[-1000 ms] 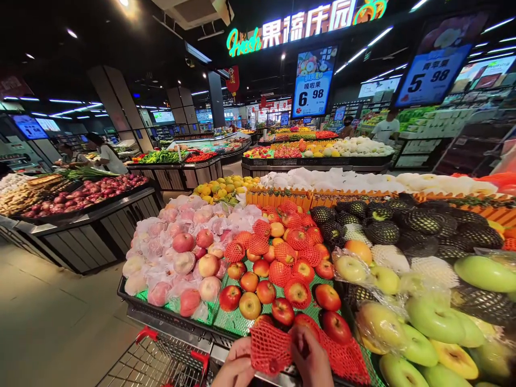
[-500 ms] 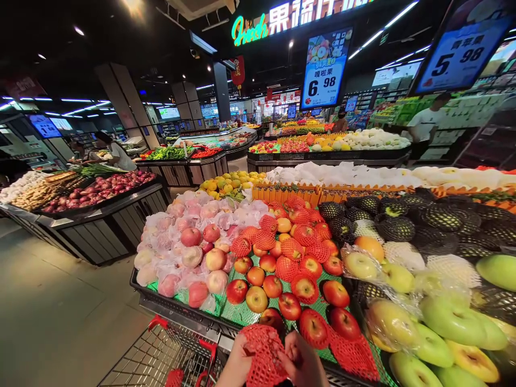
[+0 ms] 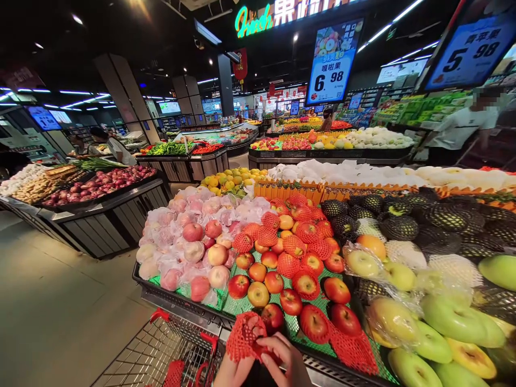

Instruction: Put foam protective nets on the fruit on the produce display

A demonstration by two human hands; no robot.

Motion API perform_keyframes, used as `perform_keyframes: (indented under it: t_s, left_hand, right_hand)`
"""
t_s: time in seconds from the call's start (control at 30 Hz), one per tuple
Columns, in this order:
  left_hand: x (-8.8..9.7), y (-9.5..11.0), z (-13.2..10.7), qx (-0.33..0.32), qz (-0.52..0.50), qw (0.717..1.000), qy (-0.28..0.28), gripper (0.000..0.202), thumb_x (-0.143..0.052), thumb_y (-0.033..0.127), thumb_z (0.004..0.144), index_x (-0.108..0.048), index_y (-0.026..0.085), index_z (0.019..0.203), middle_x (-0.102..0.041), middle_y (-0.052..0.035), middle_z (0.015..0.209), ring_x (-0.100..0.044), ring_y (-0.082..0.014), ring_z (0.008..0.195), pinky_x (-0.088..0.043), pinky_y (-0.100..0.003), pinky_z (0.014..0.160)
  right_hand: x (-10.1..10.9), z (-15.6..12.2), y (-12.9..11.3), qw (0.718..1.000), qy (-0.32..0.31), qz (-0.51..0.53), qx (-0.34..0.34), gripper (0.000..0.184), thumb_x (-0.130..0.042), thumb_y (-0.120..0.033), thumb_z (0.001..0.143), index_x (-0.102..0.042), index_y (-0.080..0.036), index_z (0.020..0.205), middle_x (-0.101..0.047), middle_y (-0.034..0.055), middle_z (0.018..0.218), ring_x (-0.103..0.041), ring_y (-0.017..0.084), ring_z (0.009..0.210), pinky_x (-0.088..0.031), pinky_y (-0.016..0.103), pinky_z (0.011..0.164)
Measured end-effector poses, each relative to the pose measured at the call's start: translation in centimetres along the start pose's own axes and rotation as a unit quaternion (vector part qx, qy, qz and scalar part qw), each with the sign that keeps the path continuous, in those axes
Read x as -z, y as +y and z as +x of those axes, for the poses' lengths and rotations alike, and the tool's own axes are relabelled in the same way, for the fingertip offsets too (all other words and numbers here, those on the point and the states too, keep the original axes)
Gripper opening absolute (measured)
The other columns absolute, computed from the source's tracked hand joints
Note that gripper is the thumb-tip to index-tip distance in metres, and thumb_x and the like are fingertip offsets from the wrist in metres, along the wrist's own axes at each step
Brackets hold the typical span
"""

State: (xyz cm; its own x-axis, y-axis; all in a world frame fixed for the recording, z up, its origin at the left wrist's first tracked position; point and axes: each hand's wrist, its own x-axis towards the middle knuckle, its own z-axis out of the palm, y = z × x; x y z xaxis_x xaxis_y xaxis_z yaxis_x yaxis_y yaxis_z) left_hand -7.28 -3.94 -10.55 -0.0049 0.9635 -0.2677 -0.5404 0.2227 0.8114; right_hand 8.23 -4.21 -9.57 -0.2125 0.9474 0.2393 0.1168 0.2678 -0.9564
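Note:
At the bottom of the view my left hand (image 3: 234, 372) and my right hand (image 3: 284, 357) are closed on a red foam net sleeve (image 3: 245, 335), held just in front of the apple display. The net bunches over something round that I cannot make out. Right behind it lie red apples (image 3: 291, 301), some bare and some in red nets, on green matting. Another loose red net (image 3: 353, 350) lies at the display's front edge to the right of my hands.
A shopping cart (image 3: 161, 352) with red handles stands below my hands. Pink apples in white wrap (image 3: 189, 236) lie left, green apples (image 3: 439, 317) and black-netted fruit (image 3: 403, 226) right. More produce stands and people are farther back. Open floor (image 3: 52, 317) stretches left.
My hands have drawn the red net left and toward me, bunching it into a rounder shape. The view has shifted slightly, with the display now a little higher and farther right.

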Motion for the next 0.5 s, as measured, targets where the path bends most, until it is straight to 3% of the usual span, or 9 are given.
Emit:
perform_keyframes:
  t_s: [0.17, 0.3, 0.4, 0.5]
  left_hand:
    - [-0.2, 1.3, 0.5, 0.019, -0.176, 0.984, -0.007, 0.043, -0.093, 0.051, 0.064, -0.08, 0.038, 0.104, -0.081, 0.003, 0.101, -0.072, -0.0183, 0.093, -0.055, -0.033, 0.09]
    - [0.3, 2.1, 0.3, 0.039, -0.233, 0.97, -0.05, 0.04, -0.094, 0.042, 0.066, -0.081, 0.038, 0.104, -0.082, 0.0025, 0.09, -0.073, -0.0147, 0.081, -0.056, -0.028, 0.082]
    - [0.3, 2.6, 0.3, 0.027, -0.249, 0.967, -0.048, 0.043, -0.097, 0.043, 0.06, -0.083, 0.036, 0.1, -0.082, 0.003, 0.084, -0.072, -0.0124, 0.072, -0.057, -0.025, 0.075]
    - [-0.2, 3.3, 0.4, 0.021, -0.275, 0.96, -0.058, 0.052, -0.1, 0.048, 0.049, -0.084, 0.032, 0.095, -0.083, 0.0008, 0.085, -0.073, -0.015, 0.075, -0.058, -0.026, 0.075]
  right_hand:
    - [5.8, 2.7, 0.8, 0.985, 0.087, -0.146, 0.03, 0.032, -0.048, -0.037, 0.102, -0.076, -0.023, 0.106, -0.073, 0.0091, 0.103, -0.068, 0.022, 0.095, -0.055, 0.03, 0.085]
    - [10.0, 6.1, 1.8, 0.941, 0.012, -0.336, 0.026, 0.03, -0.055, -0.027, 0.094, -0.074, -0.023, 0.117, -0.072, 0.0092, 0.12, -0.063, 0.029, 0.112, -0.051, 0.045, 0.101]
    - [10.1, 7.4, 2.6, 0.878, -0.062, -0.474, 0.03, 0.059, -0.061, -0.01, 0.08, -0.064, -0.025, 0.137, -0.061, 0.007, 0.144, -0.054, 0.033, 0.131, -0.044, 0.05, 0.111]
    - [8.9, 7.7, 3.9, 0.815, -0.085, -0.571, 0.052, 0.082, -0.066, 0.002, 0.066, -0.059, -0.024, 0.143, -0.053, 0.0081, 0.152, -0.038, 0.039, 0.146, -0.028, 0.057, 0.121]
